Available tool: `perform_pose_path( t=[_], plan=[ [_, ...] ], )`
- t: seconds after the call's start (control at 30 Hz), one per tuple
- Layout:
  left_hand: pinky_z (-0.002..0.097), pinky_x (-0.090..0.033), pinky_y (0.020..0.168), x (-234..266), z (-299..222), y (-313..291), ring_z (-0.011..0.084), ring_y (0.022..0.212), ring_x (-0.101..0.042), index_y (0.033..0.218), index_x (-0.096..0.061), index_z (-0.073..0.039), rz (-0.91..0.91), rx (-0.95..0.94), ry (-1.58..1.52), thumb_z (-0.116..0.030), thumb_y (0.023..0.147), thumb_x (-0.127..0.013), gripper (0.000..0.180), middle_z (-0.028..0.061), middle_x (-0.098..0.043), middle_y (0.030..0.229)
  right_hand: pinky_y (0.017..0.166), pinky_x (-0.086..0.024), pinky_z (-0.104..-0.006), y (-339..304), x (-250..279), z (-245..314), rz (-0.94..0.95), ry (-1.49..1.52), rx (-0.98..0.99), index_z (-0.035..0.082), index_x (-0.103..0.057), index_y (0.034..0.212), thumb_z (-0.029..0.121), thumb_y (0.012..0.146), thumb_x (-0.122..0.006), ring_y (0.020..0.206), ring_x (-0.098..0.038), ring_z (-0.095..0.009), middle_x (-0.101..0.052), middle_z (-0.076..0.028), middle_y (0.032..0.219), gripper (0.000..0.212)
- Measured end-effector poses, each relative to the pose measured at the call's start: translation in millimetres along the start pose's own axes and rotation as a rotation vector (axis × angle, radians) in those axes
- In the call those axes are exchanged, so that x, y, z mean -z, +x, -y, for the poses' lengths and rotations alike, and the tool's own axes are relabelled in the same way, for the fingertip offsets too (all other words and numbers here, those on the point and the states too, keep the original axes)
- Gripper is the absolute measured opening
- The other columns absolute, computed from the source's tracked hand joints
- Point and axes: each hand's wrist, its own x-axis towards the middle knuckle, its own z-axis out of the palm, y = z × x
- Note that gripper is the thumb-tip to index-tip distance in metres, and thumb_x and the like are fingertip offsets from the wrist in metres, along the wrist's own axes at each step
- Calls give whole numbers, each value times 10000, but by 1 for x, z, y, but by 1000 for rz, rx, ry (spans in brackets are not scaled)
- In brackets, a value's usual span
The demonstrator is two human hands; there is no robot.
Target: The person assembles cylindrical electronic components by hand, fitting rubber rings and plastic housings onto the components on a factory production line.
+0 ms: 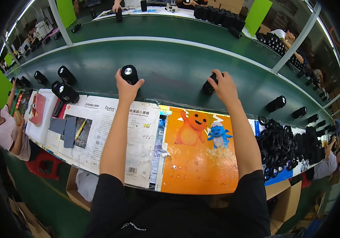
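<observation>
My left hand [127, 89] is wrapped round a black cylindrical speaker [130, 72] that stands upright, a round silver disc on its top. To the right, my right hand [226, 88] grips a second black speaker [208, 88] from above, and the fingers cover part of it. Both speakers are at the green conveyor belt [170, 75], beyond the worktable's far edge. Below my forearms lie white printed sheets [138, 158] and an orange board [195, 170] with two cartoon figures.
Several black speakers stand on the belt at left [66, 75]; others lie at right [277, 103]. A heap of black rings [277, 144] covers the table's right part. At left are grey pads [70, 133], a yellow pen [81, 129] and a pink case [38, 109]. Co-workers sit on both sides.
</observation>
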Motion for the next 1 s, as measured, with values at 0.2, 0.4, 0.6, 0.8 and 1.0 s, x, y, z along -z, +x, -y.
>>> perform_pose_path(
  t=[0.2,0.4,0.6,0.8,1.0],
  plan=[
    [485,-548,1096,16,-24,2,457,1281,-704,1521,-498,-40,159,18,95,-287,904,-927,791,270,-722,1376,1050,-530,-550,-20,18,8,-147,-205,-31,210,-602,1561,538,1014,-762,1296,-584,-447,-613,-236,1393,658],
    [350,-573,1018,5,-79,-96,213,1136,-704,1447,-518,53,223,247,-538,-338,878,-1000,843,135,-713,1259,1160,-466,-486,-124,21,105,-10,555,98,94,-434,1695,289,941,-893,1348,-572,-385,-553,-200,1549,905],
    [352,-601,1028,-19,-124,-173,181,1176,-700,1391,-551,1,397,463,-777,-261,894,-985,710,100,-708,1236,1233,-480,-445,-181,15,153,60,810,-253,22,-357,1714,153,933,-901,1494,-550,-348,-510,-234,1601,960],
    [508,-603,1111,-20,-99,-184,359,1284,-712,1461,-570,-9,626,589,-1479,-277,962,-895,653,189,-727,1302,1153,-568,-361,-201,11,144,337,1479,-440,-5,-347,1720,39,943,-897,1391,-633,-210,-567,-175,1598,954],
    [476,-646,1031,-15,-101,-189,329,1129,-765,1448,-568,-2,583,558,-1453,-211,962,-891,620,172,-737,1209,1156,-568,-377,-212,9,149,352,1517,-527,-2,-365,1713,26,932,-904,1400,-637,-243,-576,-170,1582,950]
  ],
)
